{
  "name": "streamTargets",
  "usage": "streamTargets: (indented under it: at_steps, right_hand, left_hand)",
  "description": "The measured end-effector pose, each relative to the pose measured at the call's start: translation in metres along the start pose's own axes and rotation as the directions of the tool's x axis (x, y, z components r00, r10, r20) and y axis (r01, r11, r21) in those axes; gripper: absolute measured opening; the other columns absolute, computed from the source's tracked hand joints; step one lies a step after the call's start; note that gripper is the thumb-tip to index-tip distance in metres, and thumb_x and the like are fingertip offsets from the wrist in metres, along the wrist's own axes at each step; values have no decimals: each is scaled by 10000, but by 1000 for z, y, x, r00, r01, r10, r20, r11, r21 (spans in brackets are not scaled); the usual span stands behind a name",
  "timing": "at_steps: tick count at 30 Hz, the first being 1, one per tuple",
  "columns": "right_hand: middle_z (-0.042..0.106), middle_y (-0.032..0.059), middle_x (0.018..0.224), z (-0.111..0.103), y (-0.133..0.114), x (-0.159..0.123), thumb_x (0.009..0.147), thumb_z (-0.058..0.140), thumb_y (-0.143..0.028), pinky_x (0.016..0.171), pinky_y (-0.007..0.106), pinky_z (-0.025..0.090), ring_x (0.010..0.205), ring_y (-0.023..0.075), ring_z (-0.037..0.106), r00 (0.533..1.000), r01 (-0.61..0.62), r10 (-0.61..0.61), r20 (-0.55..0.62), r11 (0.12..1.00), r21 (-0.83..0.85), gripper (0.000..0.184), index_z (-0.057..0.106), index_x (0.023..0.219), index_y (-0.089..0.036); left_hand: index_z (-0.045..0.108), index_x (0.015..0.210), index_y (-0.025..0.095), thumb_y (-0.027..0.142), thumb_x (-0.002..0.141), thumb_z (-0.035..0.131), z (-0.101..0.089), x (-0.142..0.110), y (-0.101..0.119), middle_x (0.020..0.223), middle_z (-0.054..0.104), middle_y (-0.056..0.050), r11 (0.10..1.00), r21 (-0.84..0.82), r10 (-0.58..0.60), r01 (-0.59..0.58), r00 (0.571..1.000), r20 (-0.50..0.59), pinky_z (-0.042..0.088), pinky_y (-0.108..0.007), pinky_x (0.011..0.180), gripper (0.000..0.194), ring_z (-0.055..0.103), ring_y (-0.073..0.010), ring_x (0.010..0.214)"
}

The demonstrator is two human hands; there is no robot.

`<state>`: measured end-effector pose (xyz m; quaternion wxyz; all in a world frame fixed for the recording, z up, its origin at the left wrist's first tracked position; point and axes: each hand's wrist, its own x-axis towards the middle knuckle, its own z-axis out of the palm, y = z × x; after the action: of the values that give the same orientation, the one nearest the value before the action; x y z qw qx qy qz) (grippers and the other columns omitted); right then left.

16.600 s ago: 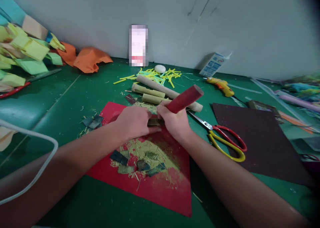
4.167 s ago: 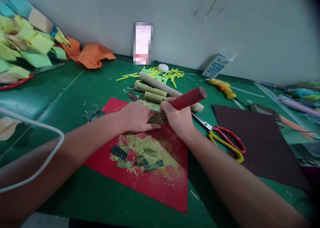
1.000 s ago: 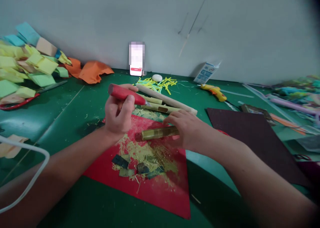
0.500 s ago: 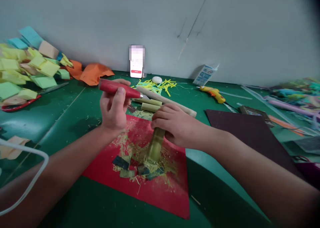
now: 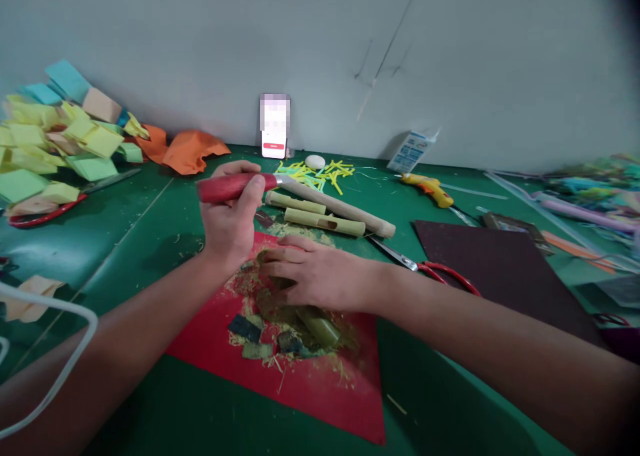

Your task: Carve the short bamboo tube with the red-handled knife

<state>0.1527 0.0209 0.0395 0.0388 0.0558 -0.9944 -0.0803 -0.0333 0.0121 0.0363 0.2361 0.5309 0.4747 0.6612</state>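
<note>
holding a red-handled tool, the left hand has its fingers and thumb closed around the handle, and the metal end points to the right. the right hand is with the palm down above the red sheet. a bamboo piece is seen just beside this hand, on the side nearer to the person, over the red sheet; because of blur, i cannot tell if the fingers are clamped on it or apart from it. dark chips and pale shavings lie on the sheet. beyond it, two bamboo tubes lie near a wooden stick, and the closer tube has a cut opening. to the right are scissors, partly hidden, and, farther, a yellow glue gun on the green table.
</note>
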Motion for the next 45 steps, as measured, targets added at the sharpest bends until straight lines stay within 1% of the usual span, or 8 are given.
streamTargets:
  at_steps: [7, 9, 12, 16, 25, 33, 39, 45]
  right_hand:
    - [675, 101, 1281, -5, -21, -16, 947, 456, -127, 1090, 459, 393, 1229, 223, 586, 952, -202, 237, -194, 962, 184, 333, 701, 1154, -217]
    - [718, 99, 1089, -15, -38, -24, 949, 437, -180, 851, 342, 505, 952, 184, 663, 830, -451, 513, -222, 849, 275, 313, 695, 1126, -185]
    - [701, 111, 921, -25, -63, -33, 897, 564, -516, 632, 338, 462, 759, 221, 648, 518, -821, 851, -93, 524, 228, 393, 713, 969, -160]
    - [697, 88, 873, -19, -79, -37, 908, 531, -494, 580, 326, 372, 713, 215, 643, 347, -938, 912, 219, 333, 98, 372, 720, 903, -175]
    - [735, 104, 929, 0, -66, -33, 825, 673, -342, 735, 377, 387, 870, 258, 612, 451, -891, 892, 33, 447, 84, 187, 694, 886, -167]
    - [649, 69, 877, 18, -52, -30, 749, 753, -330, 657, 312, 340, 792, 208, 526, 363, -887, 932, 7, 343, 310, 267, 633, 925, -168]
    - [611, 71, 828, 20, -51, -37, 840, 631, -355, 683, 333, 357, 788, 209, 521, 438, -825, 899, -5, 404, 394, 210, 683, 904, -163]
    - [605, 49, 841, 29, -51, -45, 752, 736, -298, 660, 305, 361, 768, 186, 516, 467, -750, 874, -136, 472, 463, 204, 634, 882, -178]
  left_hand:
    - [684, 835, 223, 408, 870, 635, 11, -12, 8, 580, 605, 29, 996, -31, -75, 79, 991, 113, 420, -250, 473, 195, 534, -99, 491]
    - [689, 849, 217, 386, 864, 634, 12, -15, 10, 621, 647, 17, 995, -10, -101, 104, 981, 168, 431, -246, 480, 179, 566, -105, 515]
    - [700, 895, 208, 350, 836, 653, 14, -16, 10, 662, 676, 9, 990, 9, -139, 140, 968, 210, 446, -244, 493, 160, 584, -109, 540]
    - [707, 929, 195, 317, 806, 668, 16, -15, 7, 717, 694, -4, 987, -20, -153, 160, 969, 196, 481, -253, 541, 177, 604, -118, 594]
    - [681, 906, 232, 327, 767, 782, 13, -22, 15, 928, 691, 0, 998, 55, 27, -41, 972, 233, 538, -281, 761, 196, 638, -141, 841]
    - [677, 983, 210, 361, 888, 555, 18, -33, 9, 711, 666, -2, 965, 57, -251, 254, 851, 461, 461, -270, 518, 216, 515, -108, 517]
    - [652, 781, 222, 340, 821, 648, 21, -36, 11, 839, 688, -9, 968, 247, -156, 38, 863, 481, 526, -305, 776, 124, 632, -163, 799]
    - [608, 742, 213, 334, 866, 537, 21, -42, 4, 678, 607, 5, 979, 187, -159, 76, 862, 481, 489, -289, 655, 187, 575, -150, 678]
